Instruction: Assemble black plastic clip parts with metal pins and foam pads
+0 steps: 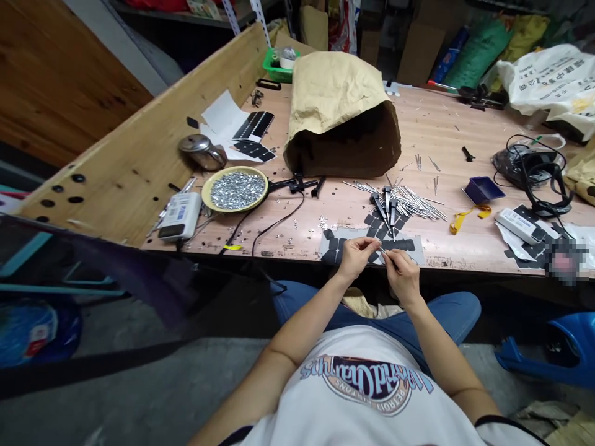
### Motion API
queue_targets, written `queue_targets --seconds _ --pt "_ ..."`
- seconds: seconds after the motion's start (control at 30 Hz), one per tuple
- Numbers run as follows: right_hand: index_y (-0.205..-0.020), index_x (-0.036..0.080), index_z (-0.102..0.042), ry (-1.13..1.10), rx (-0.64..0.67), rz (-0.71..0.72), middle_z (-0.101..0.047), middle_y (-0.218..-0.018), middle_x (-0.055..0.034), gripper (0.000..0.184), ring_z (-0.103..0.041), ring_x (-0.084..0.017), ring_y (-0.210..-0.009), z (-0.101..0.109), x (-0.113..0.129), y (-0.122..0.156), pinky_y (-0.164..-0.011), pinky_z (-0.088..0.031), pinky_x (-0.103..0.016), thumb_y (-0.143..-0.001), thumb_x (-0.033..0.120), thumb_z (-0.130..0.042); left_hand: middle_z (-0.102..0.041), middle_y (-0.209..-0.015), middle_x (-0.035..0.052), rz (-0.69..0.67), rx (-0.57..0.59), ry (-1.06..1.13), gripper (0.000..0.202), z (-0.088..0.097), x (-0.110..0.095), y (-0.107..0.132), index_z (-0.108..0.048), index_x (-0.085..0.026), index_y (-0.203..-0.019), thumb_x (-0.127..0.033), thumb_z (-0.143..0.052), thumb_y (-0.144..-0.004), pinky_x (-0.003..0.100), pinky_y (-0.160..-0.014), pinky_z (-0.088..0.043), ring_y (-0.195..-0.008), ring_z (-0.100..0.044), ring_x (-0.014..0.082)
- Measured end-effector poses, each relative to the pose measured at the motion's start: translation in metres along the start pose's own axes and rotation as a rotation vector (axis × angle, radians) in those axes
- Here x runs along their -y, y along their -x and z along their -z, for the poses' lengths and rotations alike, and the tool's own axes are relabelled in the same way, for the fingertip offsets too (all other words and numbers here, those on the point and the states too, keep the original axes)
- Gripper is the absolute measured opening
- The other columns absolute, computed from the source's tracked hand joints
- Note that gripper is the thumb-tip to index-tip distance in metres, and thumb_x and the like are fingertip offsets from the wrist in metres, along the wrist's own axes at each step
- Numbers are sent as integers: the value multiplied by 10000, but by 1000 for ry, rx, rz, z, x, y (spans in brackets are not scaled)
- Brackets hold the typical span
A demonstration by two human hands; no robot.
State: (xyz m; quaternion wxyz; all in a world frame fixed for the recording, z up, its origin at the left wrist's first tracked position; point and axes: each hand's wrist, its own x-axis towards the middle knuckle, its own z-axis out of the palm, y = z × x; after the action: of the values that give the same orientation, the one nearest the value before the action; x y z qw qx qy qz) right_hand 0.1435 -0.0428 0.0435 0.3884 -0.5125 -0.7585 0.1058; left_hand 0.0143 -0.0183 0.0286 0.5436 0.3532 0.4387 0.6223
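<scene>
From the head camera, the thin rod (pixel 382 249) looked silvery and slender, only a short length of it showing between my hands, over the grey sheet (pixel 419 249) near the table's (pixel 288 243) front edge. My left hand (pixel 357 256) pinched one end and my right hand (pixel 401 272) the other, wrists angled inward, forearms stretched forward.

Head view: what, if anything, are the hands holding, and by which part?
A thin metal rod, apparently pinched in the fingertips of the left hand near one end and the right hand near the other; its exact ends are unclear.
</scene>
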Motion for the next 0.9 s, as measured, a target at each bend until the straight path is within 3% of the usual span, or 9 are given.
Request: queue_targets --seconds 0.23,0.37,0.5,0.67,0.77,0.9 --pt "-721 203 -618 -131 144 -86 -643 -687 -48 349 -599 -154 -611 12 3 -7 -621 -491 -284 -893 447 -438 -672 -619 23 -6 141 -35 301 6 -7 -3 -695 -157 -631 -448 -757 -583 249 -607 -492 -582 -595 119" --pt "-697 198 -618 -260 278 -221 -585 -585 -14 420 -531 -124 -483 18 6 -9 -520 -450 -262 -864 538 -436 -664 -626 23 -37 218 -72 295 10 -10 -4 -691 -157 -634 -445 -746 -612 247 -621 -484 -601 -592 122" --pt "-665 198 -588 -408 315 -380 -517 -501 22 435 -464 -97 -424 18 7 -10 -432 -383 -228 -790 606 -504 -644 -611 15 -11 267 -43 348 11 -11 -4 -683 -157 -636 -501 -731 -614 243 -609 -474 -580 -570 109" --pt "-655 184 -562 -730 443 -610 -536 -526 26 488 -405 -61 -385 16 7 -11 -344 -305 -192 -658 671 -595 -622 -594 13 36 312 12 404 9 -9 -2 -673 -150 -625 -550 -721 -598 228 -566 -452 -544 -541 91" --pt "-668 179 -566 -813 430 -679 -548 -544 27 496 -401 -52 -379 14 8 -11 -334 -300 -185 -615 668 -633 -626 -615 9 29 279 17 373 8 -5 -2 -671 -150 -640 -512 -744 -584 234 -589 -460 -559 -546 91" --pt "-615 191 -523 -673 320 -623 -505 -490 50 465 -403 -58 -369 12 7 -7 -346 -306 -196 -595 627 -684 -629 -611 8 24 283 -44 300 10 -6 -2 -677 -153 -650 -436 -756 -594 243 -622 -468 -582 -556 102"
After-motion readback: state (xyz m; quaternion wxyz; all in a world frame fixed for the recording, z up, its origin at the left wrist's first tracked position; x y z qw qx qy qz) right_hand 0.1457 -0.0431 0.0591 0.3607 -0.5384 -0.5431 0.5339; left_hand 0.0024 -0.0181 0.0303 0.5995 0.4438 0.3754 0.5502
